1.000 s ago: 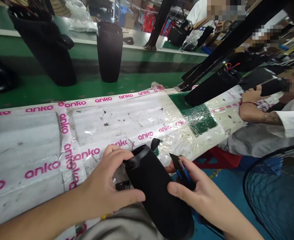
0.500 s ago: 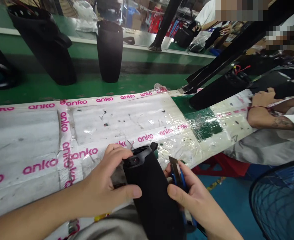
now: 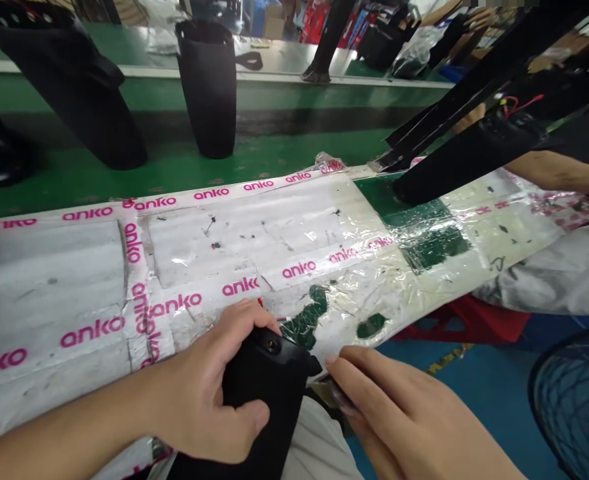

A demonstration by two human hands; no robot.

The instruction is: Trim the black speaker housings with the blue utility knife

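A black, fabric-covered cylindrical speaker (image 3: 287, 383) leans at the table's front edge over my lap. My left hand (image 3: 204, 393) is wrapped round its upper part, thumb on the near side and fingers over the end, where a small round socket shows. A bit of red wire sticks up beyond the fingers. My right hand (image 3: 399, 407) is closed on a utility knife (image 3: 343, 399), just right of the speaker, near the small black strap loop at its end. Most of the knife, including its blade, is hidden by the fingers.
The table (image 3: 254, 247) is covered in white sheet and printed tape. More black speaker bodies stand on the green conveyor (image 3: 174, 137); one with red wires (image 3: 464, 160) leans at right. A dark post (image 3: 454, 87) slants nearby. A co-worker's arm (image 3: 559, 172) and a fan guard (image 3: 574, 400) are at right.
The speaker has tilted the other way, its upper end lower. My right hand has turned over and come away from the speaker's side, and the knife blade no longer shows.
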